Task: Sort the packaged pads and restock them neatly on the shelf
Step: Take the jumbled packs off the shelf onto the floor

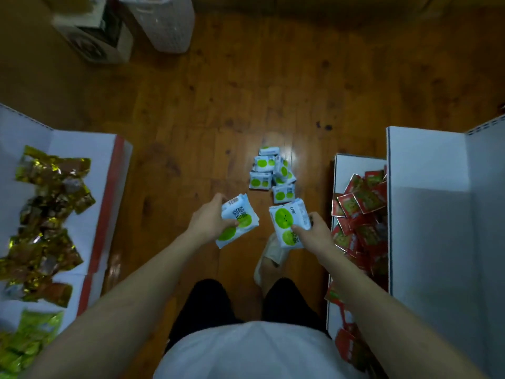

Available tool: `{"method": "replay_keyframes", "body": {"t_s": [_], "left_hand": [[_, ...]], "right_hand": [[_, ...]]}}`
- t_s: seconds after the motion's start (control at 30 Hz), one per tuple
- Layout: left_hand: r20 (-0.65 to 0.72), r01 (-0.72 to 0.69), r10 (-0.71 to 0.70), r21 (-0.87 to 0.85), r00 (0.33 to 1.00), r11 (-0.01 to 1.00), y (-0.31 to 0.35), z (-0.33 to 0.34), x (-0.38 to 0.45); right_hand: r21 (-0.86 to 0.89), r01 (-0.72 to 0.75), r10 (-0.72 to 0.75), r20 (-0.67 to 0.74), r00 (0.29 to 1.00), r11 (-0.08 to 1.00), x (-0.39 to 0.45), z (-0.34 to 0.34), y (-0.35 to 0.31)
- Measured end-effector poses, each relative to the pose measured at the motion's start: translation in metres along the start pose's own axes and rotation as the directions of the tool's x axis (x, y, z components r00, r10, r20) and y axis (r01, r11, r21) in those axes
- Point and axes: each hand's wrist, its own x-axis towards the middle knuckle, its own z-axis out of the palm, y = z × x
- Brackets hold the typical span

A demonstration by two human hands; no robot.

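Two white pad packs with green circles are being held above the wooden floor [246,91], one in each hand. The left-hand pack [237,220] is being gripped by the left hand [210,221], with the thumb laid across its printed face and the fingers curled behind its far edge. The right-hand pack [288,224] is being gripped by the right hand [314,232], thumb on the face and fingers wrapped round the side; more than one pack may be stacked in this hand, but that cannot be told. The two held packs are being kept apart, with a gap of floor showing between them.

Several more packs of the same kind are lying in a loose pile of pads [273,175] on the floor, just beyond the held packs and overlapping one another at mixed angles.

Left of the pile, a white shelf with a red edge [82,149] is being occupied by gold snack packets [49,214] and, at its near end, by yellow-green packets [27,343]. Right of the pile, a low white shelf [355,165] is being filled by red packets [360,209], heaped untidily. Beyond the pile, at the far side of the floor, a white perforated basket [166,26] is standing. A white shoe [269,258] is showing on the floor below the right-hand pack.
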Motion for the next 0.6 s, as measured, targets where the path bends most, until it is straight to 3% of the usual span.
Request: {"method": "replay_keyframes", "body": {"t_s": [0.13,0.33,0.4,0.6], "left_hand": [[0.038,0.013,-0.014,0.03,0.999,0.999,0.001,0.032,0.091],[0.138,-0.03,0.001,0.207,0.99,0.978,-0.037,0.119,0.236],[0.177,-0.076,0.032,0.247,0.984,0.966,-0.05,0.153,0.286],[0.199,-0.146,0.095,0.256,0.975,0.956,-0.091,0.25,0.418]], "right_hand": [[-0.244,0.004,0.004,0.034,0.999,0.97,0.095,0.0,0.017],[-0.593,-0.032,0.081,0.056,0.995,0.805,0.245,0.04,0.065],[-0.682,0.006,0.025,0.036,0.999,0.732,0.295,0.059,0.088],[-0.685,0.138,-0.07,0.126,0.99,0.715,0.435,0.121,0.159]]}}
